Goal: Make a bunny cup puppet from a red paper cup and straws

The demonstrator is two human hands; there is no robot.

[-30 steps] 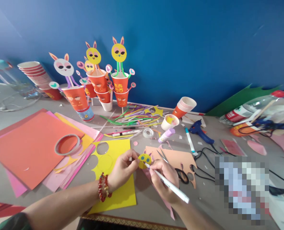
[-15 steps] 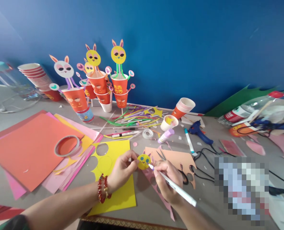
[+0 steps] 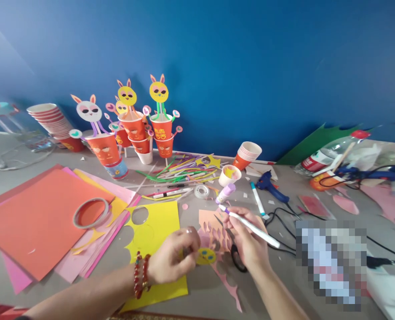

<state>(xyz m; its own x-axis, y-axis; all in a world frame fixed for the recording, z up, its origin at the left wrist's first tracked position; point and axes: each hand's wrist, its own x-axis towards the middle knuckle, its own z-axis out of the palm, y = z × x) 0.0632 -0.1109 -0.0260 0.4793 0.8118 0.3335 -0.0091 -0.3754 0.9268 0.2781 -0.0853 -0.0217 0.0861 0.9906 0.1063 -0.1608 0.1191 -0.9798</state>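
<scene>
- Although partly blurred, the yellow paper disc point(image 3: 208, 256) reads as a flat, smooth round with two blue spots for eyes; finer marks too soft to make out.
- Disc location: right beside the fingertips of the left hand point(image 3: 175, 254), near the ragged pink paper point(image 3: 230, 290).
- Left hand: fingers curled, thumb toward the disc's edge; cannot tell whether it pinches the disc. Wrist carries glossy red bead bracelets point(image 3: 138, 278).
- Right hand point(image 3: 247, 240): fingers closed around a slim white marker point(image 3: 255, 232), purple end pointing up and left, apart from the disc.
- Yellow sheet point(image 3: 164, 220): matte, beneath the left hand, with a round hole and scalloped bites along one edge.
- Scissors point(image 3: 239, 258): black handle loop beside the right hand, blades over a peach sheet point(image 3: 206, 216).
- Behind: fuzzy, multicoloured pipe cleaners point(image 3: 180, 171) in a loose heap; stacked red paper cups point(image 3: 162, 129) topped by round, long-eared paper faces point(image 3: 159, 92).
- Left side: large orange-red sheet point(image 3: 40, 213), flat, bearing a tape ring point(image 3: 75, 218).
</scene>
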